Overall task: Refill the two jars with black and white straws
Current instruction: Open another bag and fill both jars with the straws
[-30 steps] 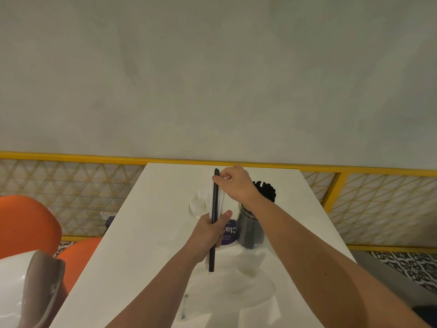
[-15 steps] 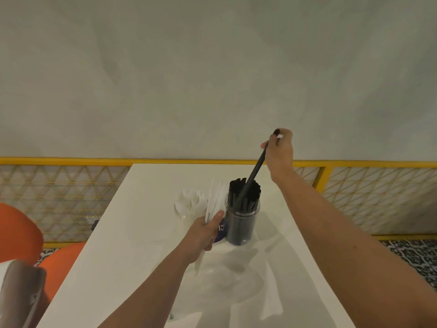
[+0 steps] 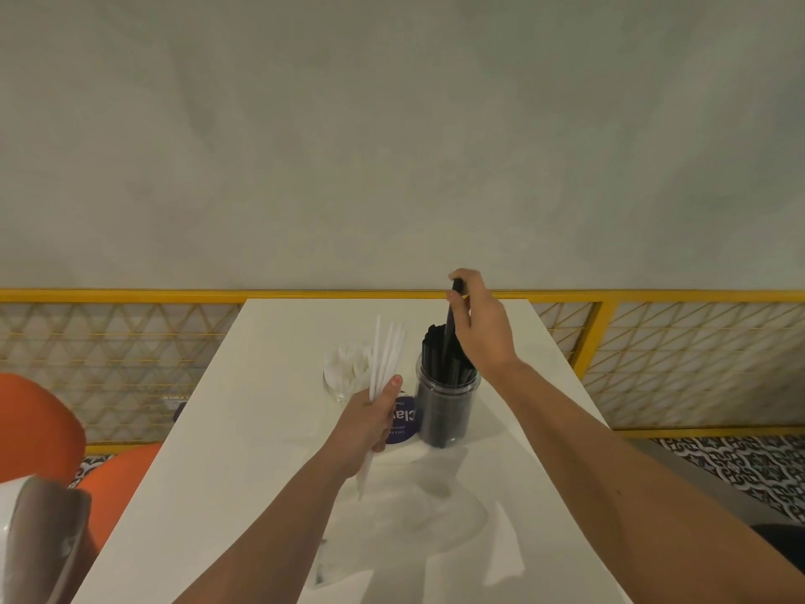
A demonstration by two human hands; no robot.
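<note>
right grip (image 3: 481, 329) pinches a black straw (image 3: 449, 324), its lower end in the black-straw jar (image 3: 444, 407) on the counter (image 3: 261, 429). left grip (image 3: 370, 422), at that jar's eight o'clock, clamps white straws (image 3: 385, 355); the white-straw jar (image 3: 344, 377) sits at nine o'clock.

Grey plaster wall (image 3: 392, 124) fills the upper half, light flat and even, soft shadows on the white table (image 3: 261, 407). Yellow rail (image 3: 109, 295) runs along the wall base behind the table, diamond lattice panels (image 3: 109, 364) under it. Orange seats (image 3: 35, 429) at left (two rounded shapes, partly cut off). Black-and-white patterned floor tiles (image 3: 732, 464) at right. Grey-white curved object (image 3: 39, 542) bottom left, can't identify.
</note>
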